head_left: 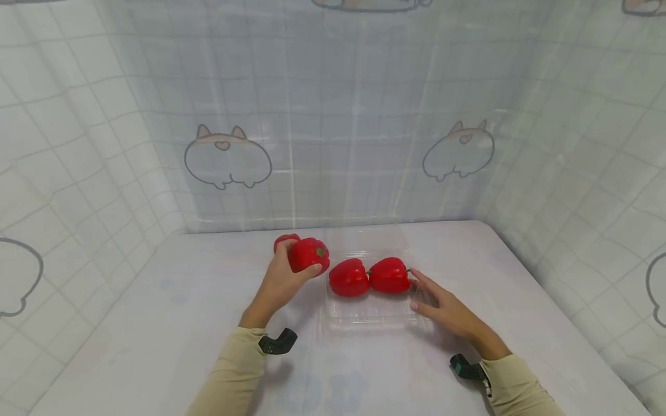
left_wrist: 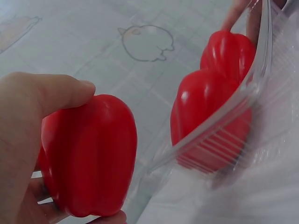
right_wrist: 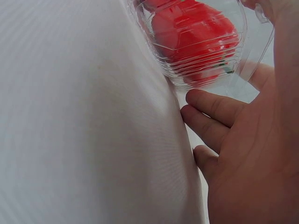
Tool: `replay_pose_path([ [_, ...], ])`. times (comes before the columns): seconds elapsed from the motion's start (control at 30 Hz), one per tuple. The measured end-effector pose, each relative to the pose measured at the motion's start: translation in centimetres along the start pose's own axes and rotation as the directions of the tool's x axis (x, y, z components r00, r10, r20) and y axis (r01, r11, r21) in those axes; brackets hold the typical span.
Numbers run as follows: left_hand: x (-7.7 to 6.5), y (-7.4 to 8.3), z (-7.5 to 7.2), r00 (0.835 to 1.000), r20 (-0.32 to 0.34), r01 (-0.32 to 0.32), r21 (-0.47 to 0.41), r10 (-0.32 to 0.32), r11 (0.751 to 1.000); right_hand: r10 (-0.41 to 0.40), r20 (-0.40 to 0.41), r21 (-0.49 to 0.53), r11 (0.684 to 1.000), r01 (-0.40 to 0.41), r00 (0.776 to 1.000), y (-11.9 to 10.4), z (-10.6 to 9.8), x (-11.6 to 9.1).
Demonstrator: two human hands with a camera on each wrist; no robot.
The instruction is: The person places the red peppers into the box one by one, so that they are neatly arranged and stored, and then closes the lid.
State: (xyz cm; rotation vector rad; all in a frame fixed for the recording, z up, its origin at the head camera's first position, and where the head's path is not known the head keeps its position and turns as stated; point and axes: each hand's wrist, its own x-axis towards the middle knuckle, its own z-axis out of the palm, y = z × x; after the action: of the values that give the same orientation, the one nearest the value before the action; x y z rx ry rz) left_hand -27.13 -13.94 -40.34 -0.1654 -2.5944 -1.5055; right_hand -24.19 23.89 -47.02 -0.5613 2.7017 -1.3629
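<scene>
My left hand [head_left: 281, 280] grips a red bell pepper [head_left: 309, 255] above the table, left of a clear plastic clamshell box [head_left: 359, 312]. Its green stem end faces right. More red [head_left: 285, 238] shows behind the left fingers; I cannot tell whether it is a separate pepper. Two red bell peppers lie side by side in the box, a left one [head_left: 348, 278] and a right one [head_left: 389, 275]. At the box's right side is my right hand [head_left: 447, 312], fingers spread and relaxed, index fingertip by the right pepper's stem. In the right wrist view its other fingers [right_wrist: 212, 107] extend beneath the box wall.
Behind the box lies its transparent lid [head_left: 366, 238], folded back. The white table [head_left: 156, 323] stretches to both sides. Light cloth walls [head_left: 333, 144] with a grid and animal drawings enclose its back and sides. Each wrist carries a small black camera [head_left: 278, 342].
</scene>
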Motion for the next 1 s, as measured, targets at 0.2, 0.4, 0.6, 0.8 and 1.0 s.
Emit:
replay_pose_path([
  [0.2, -0.5, 0.6, 0.4, 0.999, -0.001, -0.049, 0.013, 0.049, 0.999, 0.011, 0.003, 0.0, 1.0, -0.011, 1.0, -0.1, 0.0, -0.1],
  [0.4, -0.6, 0.9, 1.5, 0.996, 0.004, -0.084, 0.031, 0.084, 0.996, 0.012, 0.001, -0.003, 1.0, -0.012, 1.0, 0.0, 0.0, -0.1],
  [0.6, -0.8, 1.5, 3.0, 0.992, 0.066, -0.114, 0.04, 0.111, 0.993, 0.019, 0.004, -0.015, 1.0, -0.019, 1.0, 0.1, 0.1, -0.1],
  [0.8, -1.2, 2.2, 3.6, 0.99, 0.068, -0.132, 0.065, 0.127, 0.989, 0.012, 0.01, -0.001, 1.0, -0.012, 1.0, 0.0, 0.4, -0.1],
  [1.0, -1.0, 2.8, 3.7, 0.988, 0.075, -0.144, 0.108, 0.137, 0.984, 0.025, 0.002, -0.017, 1.0, -0.025, 1.0, -0.1, 0.2, -0.1],
])
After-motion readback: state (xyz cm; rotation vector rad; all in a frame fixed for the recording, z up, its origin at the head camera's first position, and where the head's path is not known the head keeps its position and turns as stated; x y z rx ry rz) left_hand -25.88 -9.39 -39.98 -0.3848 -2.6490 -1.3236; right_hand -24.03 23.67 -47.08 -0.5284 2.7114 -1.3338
